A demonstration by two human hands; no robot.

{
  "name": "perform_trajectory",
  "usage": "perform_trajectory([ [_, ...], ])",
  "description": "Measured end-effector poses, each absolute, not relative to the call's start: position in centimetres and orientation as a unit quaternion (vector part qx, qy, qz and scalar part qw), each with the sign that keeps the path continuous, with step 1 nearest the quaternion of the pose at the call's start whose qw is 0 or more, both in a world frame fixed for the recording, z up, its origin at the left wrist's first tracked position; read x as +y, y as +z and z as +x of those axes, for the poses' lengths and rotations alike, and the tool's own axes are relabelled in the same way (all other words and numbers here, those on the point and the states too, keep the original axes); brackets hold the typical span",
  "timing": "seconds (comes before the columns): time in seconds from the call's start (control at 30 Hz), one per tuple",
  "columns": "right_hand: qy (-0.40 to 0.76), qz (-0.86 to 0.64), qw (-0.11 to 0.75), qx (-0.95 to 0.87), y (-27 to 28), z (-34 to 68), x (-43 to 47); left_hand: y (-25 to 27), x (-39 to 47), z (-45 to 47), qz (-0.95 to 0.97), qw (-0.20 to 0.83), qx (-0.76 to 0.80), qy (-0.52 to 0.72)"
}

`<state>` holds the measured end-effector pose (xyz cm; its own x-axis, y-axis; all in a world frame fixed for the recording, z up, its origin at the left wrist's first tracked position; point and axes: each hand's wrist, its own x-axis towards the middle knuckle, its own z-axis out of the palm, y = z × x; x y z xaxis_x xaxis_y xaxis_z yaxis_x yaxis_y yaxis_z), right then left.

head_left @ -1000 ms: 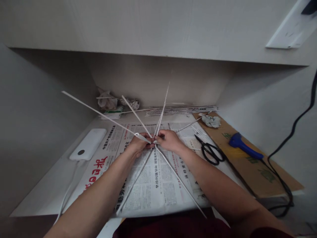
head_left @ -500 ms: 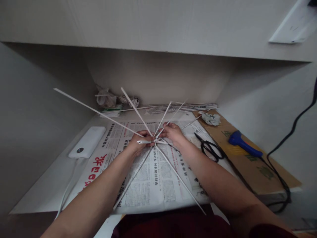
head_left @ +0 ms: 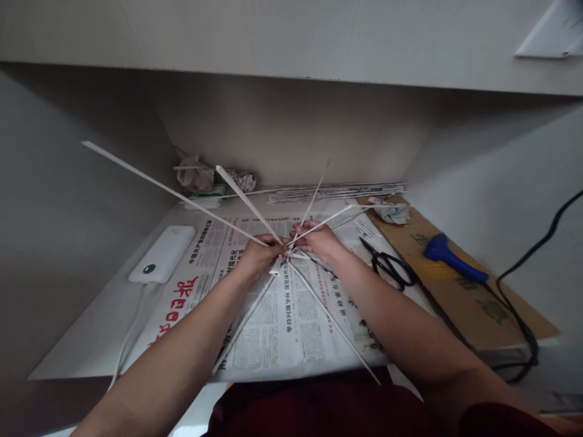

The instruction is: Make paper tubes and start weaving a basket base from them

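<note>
Several thin white rolled-paper sticks (head_left: 248, 202) fan out from one crossing point above the newspaper (head_left: 268, 340). My left hand (head_left: 264, 254) pinches them at the left side of that crossing. On the other side, my right hand (head_left: 314, 240) is closed with its fingertips on a stick close to the centre. One bent stick passes over the right hand and points right. A short stub with an open end sticks out toward me below the left fingers. The exact weave at the crossing is too small to make out.
Black-handled scissors (head_left: 392, 268) lie right of my right hand. Beyond them, a blue glue gun (head_left: 455, 260) with a black cord rests on cardboard (head_left: 492, 309). A white power bank (head_left: 163, 255) with a cable is at left. Newspaper sticks (head_left: 337, 192) are piled at the back, near crumpled paper (head_left: 390, 212).
The bent stick by my right hand has swung down to the right. The stub near my left fingers has turned from pointing left to pointing toward me. The view has shifted slightly.
</note>
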<state>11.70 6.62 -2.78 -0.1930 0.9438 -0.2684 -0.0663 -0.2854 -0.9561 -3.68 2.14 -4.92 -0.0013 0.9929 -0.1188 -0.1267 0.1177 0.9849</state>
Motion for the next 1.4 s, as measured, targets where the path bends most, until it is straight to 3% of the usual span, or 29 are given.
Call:
perform_trajectory([
  [0.17,0.375,-0.516,0.382,-0.669,-3.4,12.0,6.4,-4.6,2.1,-3.6,0.432,0.537,0.506,0.519],
  [0.3,0.202,-0.555,0.347,-0.728,-3.3,12.3,6.1,-3.8,2.0,-3.6,0.421,0.516,0.541,0.513],
  [0.53,0.346,-0.453,0.313,-0.760,-3.0,11.5,5.3,-4.1,2.1,-3.9,0.401,0.518,0.547,0.522],
  [0.8,0.349,-0.478,0.322,-0.739,-2.8,11.7,5.4,-4.4,2.5,-4.2,0.349,0.581,0.511,0.529],
  [1.4,0.380,-0.441,0.382,-0.718,-3.9,10.6,5.0,-3.5,2.1,-4.4,0.332,0.565,0.535,0.532],
])
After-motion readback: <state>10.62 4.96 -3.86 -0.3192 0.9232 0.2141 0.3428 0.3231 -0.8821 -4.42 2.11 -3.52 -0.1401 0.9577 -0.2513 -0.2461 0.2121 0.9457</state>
